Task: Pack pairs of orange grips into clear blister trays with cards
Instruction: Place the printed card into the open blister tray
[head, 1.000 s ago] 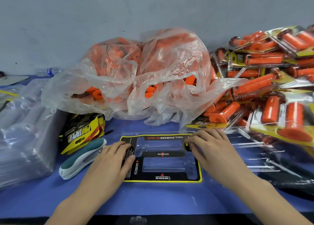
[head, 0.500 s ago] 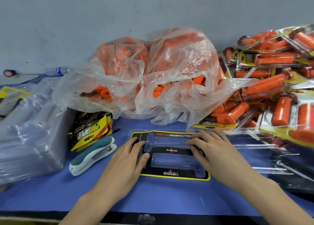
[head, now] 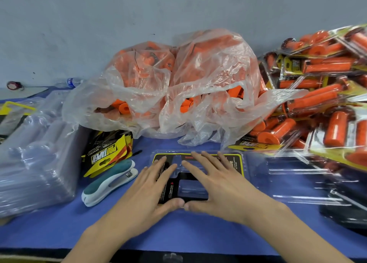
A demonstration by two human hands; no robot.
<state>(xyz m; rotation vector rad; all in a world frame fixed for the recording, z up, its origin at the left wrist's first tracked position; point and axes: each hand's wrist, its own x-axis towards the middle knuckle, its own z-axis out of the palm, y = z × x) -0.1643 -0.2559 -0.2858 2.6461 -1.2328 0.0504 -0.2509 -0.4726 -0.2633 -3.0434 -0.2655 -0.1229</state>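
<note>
Both hands lie flat and spread, palms down, on a clear blister tray (head: 250,169) that sits on the blue counter (head: 178,235) right in front of the person. The left hand (head: 151,189) and the right hand (head: 216,183) have straight fingers and grip nothing, and their thumbs almost meet at the near edge. A black card (head: 171,190) with a yellow border lies in the tray under the palms, and the tray's long moulded pockets show through the card's cut-outs between the hands. Behind the tray, two crumpled plastic bags (head: 214,68) rest against the wall, stuffed with loose orange grips (head: 124,108), some showing at the bags' open mouths. To the right, a tumbled pile of packed blister packs (head: 325,101) rises toward the wall, each holding orange grips over a yellow and black card. Another clear tray (head: 294,175) lies open beside the first, under the edge of that pile. To the left stands a tall stack of clear trays (head: 35,163) nested together, with a bundle of cards (head: 107,153) leaning beside it and a teal and white stapler (head: 111,181) just in front. A water bottle (head: 71,82) lies by the wall.
</note>
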